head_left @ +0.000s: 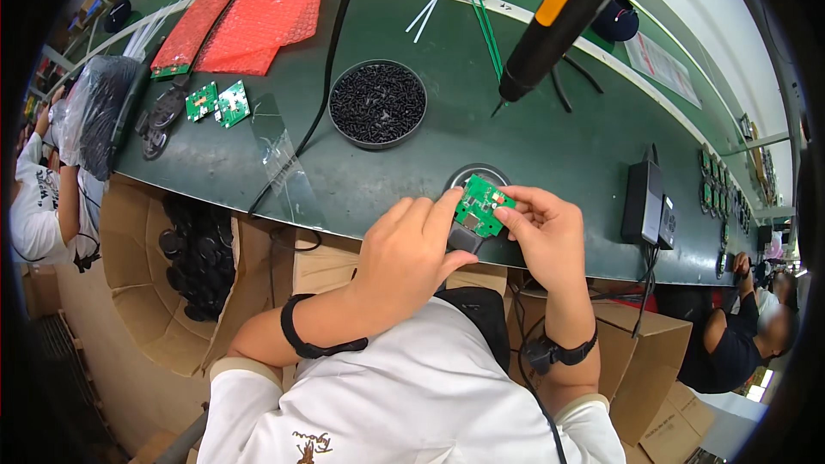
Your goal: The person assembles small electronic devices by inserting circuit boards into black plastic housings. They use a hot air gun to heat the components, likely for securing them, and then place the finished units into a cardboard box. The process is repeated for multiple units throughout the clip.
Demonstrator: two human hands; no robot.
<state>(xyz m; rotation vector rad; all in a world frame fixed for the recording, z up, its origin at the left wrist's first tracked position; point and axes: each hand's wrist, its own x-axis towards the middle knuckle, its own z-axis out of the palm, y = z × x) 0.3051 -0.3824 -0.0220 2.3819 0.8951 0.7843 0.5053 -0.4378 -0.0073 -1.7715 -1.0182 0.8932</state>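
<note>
Near the table's front edge, my right hand (550, 236) pinches a green circuit board (481, 204) at its right side, between thumb and fingers. The board lies over a round black plastic housing (468, 174), whose rim shows behind it. My left hand (404, 249) closes round the left side of the housing, its thumb below and its fingertips beside the board's left edge. A dark grey block-like part (464, 239) shows between the hands under the board; whether it belongs to the housing I cannot tell. Above them to the right hangs a black and orange electric screwdriver (554, 21), bit pointing down.
A round dish (378, 146) of small black pieces stands behind my hands. At left lie two loose circuit boards (216, 103), red bubble wrap (258, 26) and black housings (159, 120). A black power box (644, 202) stands right. Cartons (137, 283) flank me; co-workers sit at both sides.
</note>
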